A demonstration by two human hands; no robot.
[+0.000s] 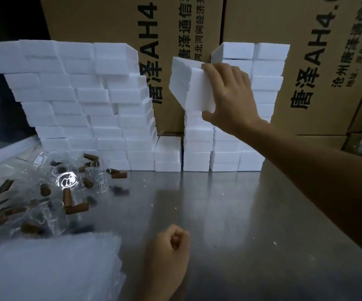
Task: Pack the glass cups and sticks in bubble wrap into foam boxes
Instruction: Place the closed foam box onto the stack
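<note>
Gripping one white foam box (192, 86), the right hand (230, 98) holds it in the air, tilted, between the two foam stacks; its fingers (213, 69) curl over the box's top edge and the thumb presses up under the lower corner. The box is a plain matte white block with slightly rough, grainy edges, and it looks closed, though the blur makes the seam hard to read. To the left of the held box stands the large foam stack (78, 105), many rows of the same white blocks laid like bricks and leaning a little. To the right of it rises the narrower foam stack (258, 83), which the right hand partly hides. Both stacks stand on the grey metal tabletop (219, 203), in front of printed cardboard cartons (110, 18). Well below the held box and to its left lies a loose heap of clear glass cups (66, 181) and brown sticks (76, 208). Nearer the camera sits a pile of bubble wrap (45, 268). The left hand (169, 246) rests over the tabletop beside that pile, curled into a fist with nothing in it.
</note>
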